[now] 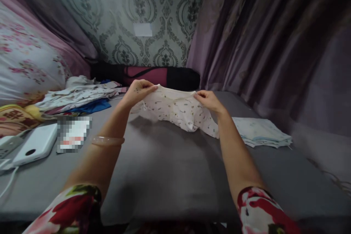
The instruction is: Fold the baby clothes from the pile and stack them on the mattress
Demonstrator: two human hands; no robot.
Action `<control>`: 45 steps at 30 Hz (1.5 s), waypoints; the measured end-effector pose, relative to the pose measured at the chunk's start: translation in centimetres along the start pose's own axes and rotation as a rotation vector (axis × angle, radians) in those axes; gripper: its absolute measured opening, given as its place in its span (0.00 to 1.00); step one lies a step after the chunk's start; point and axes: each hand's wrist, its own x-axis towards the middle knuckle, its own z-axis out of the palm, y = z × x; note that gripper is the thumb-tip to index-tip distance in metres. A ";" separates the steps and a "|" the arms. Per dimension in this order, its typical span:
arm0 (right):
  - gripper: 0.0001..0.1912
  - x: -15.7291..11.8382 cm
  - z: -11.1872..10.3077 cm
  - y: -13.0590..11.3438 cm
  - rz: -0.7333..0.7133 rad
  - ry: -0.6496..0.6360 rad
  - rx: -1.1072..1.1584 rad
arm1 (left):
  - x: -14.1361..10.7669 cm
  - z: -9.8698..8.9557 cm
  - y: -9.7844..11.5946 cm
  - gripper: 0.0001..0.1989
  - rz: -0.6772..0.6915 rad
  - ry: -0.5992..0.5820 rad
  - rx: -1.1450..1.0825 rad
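A small white printed garment (181,111) is stretched between my two hands above the grey surface (170,175). My left hand (141,91) pinches one upper corner of it between thumb and fingers. At the opposite upper corner, my right hand (207,99) is closed on the edge. The body and a sleeve of the garment hang down in folds toward the surface. A light bangle (108,140) circles my left forearm.
Piled clothes (79,95) lie at the left. Nearer are a white power bank (38,144) with a cable and a blurred packet (74,134). Folded pale cloths (260,131) lie at the right. A long black and maroon bag (148,76) rests against the wall.
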 end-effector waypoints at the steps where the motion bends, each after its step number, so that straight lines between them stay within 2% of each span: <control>1: 0.23 0.4 -0.5 -0.9 -0.048 0.016 -0.028 | 0.1 -0.5 0.6 0.21 0.008 0.009 0.000; 5: 0.23 1.5 -2.2 -4.1 -0.233 0.085 -0.163 | 0.3 -2.5 3.4 0.19 0.072 0.036 0.019; 9: 0.21 1.1 -3.6 -7.8 -0.424 0.188 -0.297 | -0.2 -4.8 7.4 0.16 0.175 0.092 0.075; 12: 0.19 0.0 -4.7 -10.6 -0.514 0.185 -0.313 | -0.8 -6.4 9.5 0.15 0.224 0.210 0.068; 13: 0.18 -0.2 -4.9 -11.3 -0.498 0.155 -0.286 | -0.9 -6.8 9.7 0.16 0.193 0.191 0.049; 15: 0.18 -0.4 -5.2 -11.9 -0.399 0.053 -0.243 | -0.7 -7.2 9.3 0.15 0.069 0.014 0.066; 17: 0.17 -0.1 -4.9 -11.8 -0.310 -0.046 -0.292 | -0.2 -7.1 8.3 0.14 -0.039 -0.182 0.171; 18: 0.16 0.1 -4.6 -11.5 -0.296 -0.081 -0.340 | 0.0 -6.9 7.7 0.14 -0.053 -0.217 0.223; 20: 0.16 0.3 -4.0 -10.9 -0.308 -0.104 -0.378 | 0.4 -6.6 6.9 0.14 -0.017 -0.118 0.229; 22: 0.18 0.4 -3.6 -10.5 -0.300 -0.096 -0.273 | 0.5 -6.4 6.4 0.17 -0.013 -0.039 0.132; 24: 0.22 0.3 -3.5 -10.3 -0.251 -0.093 -0.149 | 0.4 -6.4 6.1 0.18 -0.108 -0.097 0.073; 26: 0.22 0.2 -3.7 -10.3 -0.209 -0.117 -0.131 | 0.1 -6.5 6.1 0.18 -0.220 -0.175 0.098; 27: 0.22 0.2 -3.7 -10.3 -0.203 -0.133 -0.141 | 0.0 -6.5 6.1 0.18 -0.239 -0.171 0.109; 30: 0.21 0.3 -3.8 -10.4 -0.195 -0.153 -0.086 | -0.4 -6.4 6.4 0.19 -0.169 -0.119 0.030; 34: 0.20 0.4 -3.8 -10.5 -0.161 -0.151 -0.084 | -0.3 -6.3 6.5 0.17 -0.092 -0.198 0.024; 37: 0.21 0.4 -3.9 -10.3 -0.147 -0.193 -0.073 | 0.0 -6.4 6.2 0.16 -0.076 -0.182 0.034; 41: 0.23 0.5 -3.8 -9.8 -0.120 -0.183 -0.093 | 0.3 -6.3 5.3 0.15 -0.096 -0.183 0.000; 45: 0.22 0.9 -3.5 -9.1 -0.098 -0.181 -0.104 | 0.6 -5.8 4.2 0.15 -0.184 -0.095 -0.034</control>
